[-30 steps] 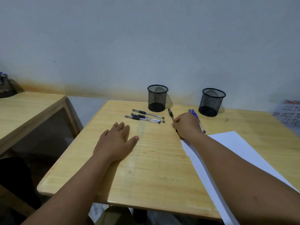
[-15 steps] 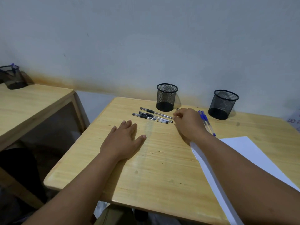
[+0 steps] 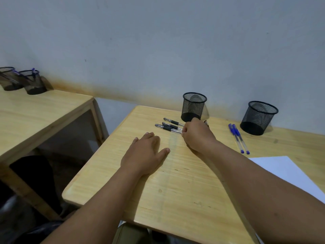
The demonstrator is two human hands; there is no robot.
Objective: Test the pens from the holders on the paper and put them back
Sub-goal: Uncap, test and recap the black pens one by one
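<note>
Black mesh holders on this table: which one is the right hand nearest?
The left black mesh holder, just behind the right hand; the other black mesh holder stands apart, beyond the blue pens.

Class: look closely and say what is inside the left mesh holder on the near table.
Nothing shows inside the left holder: through its mesh and open top only the dark base is seen. The right hand covers a small part of its base in front, so that part stays unseen.

The table (image 3: 175, 182) is pale, smooth varnished wood; both holders (image 3: 193, 106) are black wire mesh; the paper (image 3: 281, 171) is matt.
</note>
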